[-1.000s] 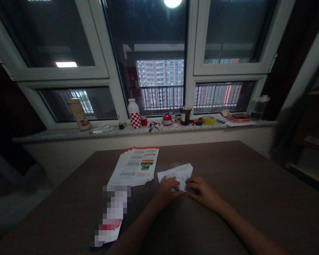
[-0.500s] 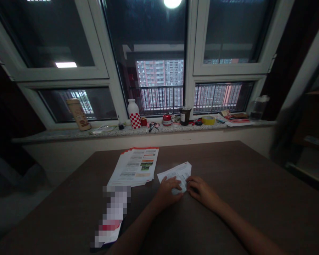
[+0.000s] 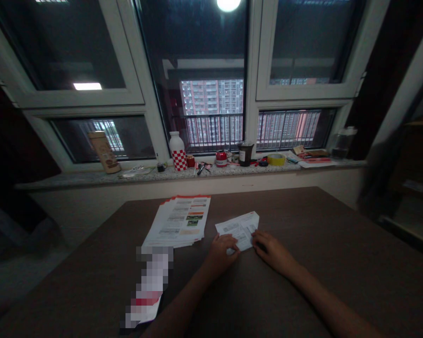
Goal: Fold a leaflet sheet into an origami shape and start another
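Note:
A folded sheet of printed paper (image 3: 238, 226) lies at a slant on the dark brown table (image 3: 285, 211), with a crease line across its right part. My left hand (image 3: 221, 252) has its fingers curled over the paper's near left edge, with the thumb close beneath them. At the right edge, the bent fingers of my right hand (image 3: 270, 249) pinch the paper. Both hands rest low on the tabletop, and the paper's near edge is partly hidden by the left fingers.
Left of the paper lies a stack of printed sheets (image 3: 176, 220). Nearer to me is a flat, pixelated item (image 3: 151, 281) beside my left forearm. Along the windowsill (image 3: 144, 176) stand a checkered bottle (image 3: 178, 152), a tan tumbler (image 3: 104, 152), a dark cup (image 3: 245, 155) and yellow tape (image 3: 276, 160).
The folded paper has shifted slightly right and away from me. My right hand has moved a little right with it, and the left fingers have drawn back toward its near left edge.

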`<action>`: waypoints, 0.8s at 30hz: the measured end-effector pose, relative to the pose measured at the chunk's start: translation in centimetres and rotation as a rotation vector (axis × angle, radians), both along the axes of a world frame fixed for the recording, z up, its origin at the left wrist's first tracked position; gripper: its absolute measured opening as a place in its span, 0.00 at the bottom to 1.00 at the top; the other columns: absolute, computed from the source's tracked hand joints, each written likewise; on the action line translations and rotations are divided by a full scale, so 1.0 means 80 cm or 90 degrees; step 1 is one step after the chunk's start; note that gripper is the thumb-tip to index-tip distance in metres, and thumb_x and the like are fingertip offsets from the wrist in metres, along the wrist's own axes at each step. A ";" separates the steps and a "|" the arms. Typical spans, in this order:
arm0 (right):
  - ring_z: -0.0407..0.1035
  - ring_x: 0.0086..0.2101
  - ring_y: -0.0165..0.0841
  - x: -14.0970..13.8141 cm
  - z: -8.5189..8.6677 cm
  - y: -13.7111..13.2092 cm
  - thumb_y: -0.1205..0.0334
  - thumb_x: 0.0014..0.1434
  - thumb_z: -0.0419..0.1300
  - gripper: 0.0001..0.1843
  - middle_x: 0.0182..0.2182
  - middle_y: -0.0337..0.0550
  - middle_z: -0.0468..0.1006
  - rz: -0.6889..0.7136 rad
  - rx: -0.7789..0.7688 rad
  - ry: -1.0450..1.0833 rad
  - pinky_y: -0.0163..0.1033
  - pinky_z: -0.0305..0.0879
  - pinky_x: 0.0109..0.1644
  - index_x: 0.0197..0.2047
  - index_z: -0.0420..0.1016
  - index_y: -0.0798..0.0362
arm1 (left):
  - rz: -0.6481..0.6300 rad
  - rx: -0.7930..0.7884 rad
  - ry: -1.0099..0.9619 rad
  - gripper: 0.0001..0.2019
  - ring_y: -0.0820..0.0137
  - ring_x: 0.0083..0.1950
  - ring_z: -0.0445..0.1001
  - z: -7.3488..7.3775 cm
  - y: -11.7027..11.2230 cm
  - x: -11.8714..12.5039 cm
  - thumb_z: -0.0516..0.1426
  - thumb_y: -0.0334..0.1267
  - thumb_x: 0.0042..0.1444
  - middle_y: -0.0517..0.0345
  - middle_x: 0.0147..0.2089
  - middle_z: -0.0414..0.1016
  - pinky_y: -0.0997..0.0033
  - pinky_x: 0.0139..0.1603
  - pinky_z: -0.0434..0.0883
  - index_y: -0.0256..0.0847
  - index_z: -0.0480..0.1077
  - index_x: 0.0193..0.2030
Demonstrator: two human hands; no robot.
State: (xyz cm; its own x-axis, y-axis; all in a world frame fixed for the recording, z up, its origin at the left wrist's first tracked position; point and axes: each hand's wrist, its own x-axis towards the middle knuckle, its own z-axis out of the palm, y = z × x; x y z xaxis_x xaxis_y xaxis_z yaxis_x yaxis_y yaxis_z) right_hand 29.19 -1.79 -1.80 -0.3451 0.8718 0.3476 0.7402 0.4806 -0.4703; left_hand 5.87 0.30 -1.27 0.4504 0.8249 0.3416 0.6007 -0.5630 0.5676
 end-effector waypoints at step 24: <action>0.71 0.43 0.37 -0.016 0.020 -0.011 0.63 0.63 0.53 0.10 0.41 0.46 0.77 0.001 0.016 -0.037 0.41 0.64 0.50 0.39 0.76 0.51 | -0.007 0.011 -0.046 0.06 0.60 0.54 0.73 0.006 0.001 0.000 0.64 0.43 0.51 0.58 0.44 0.80 0.50 0.65 0.54 0.47 0.76 0.34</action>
State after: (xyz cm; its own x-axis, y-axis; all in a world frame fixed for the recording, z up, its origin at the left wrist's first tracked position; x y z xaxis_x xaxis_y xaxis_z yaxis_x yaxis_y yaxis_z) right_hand 27.89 -2.68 -0.17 -0.3665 0.8625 0.3488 0.7652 0.4927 -0.4144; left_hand 5.85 0.36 -0.79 0.4324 0.8144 0.3871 0.5526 -0.5786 0.6000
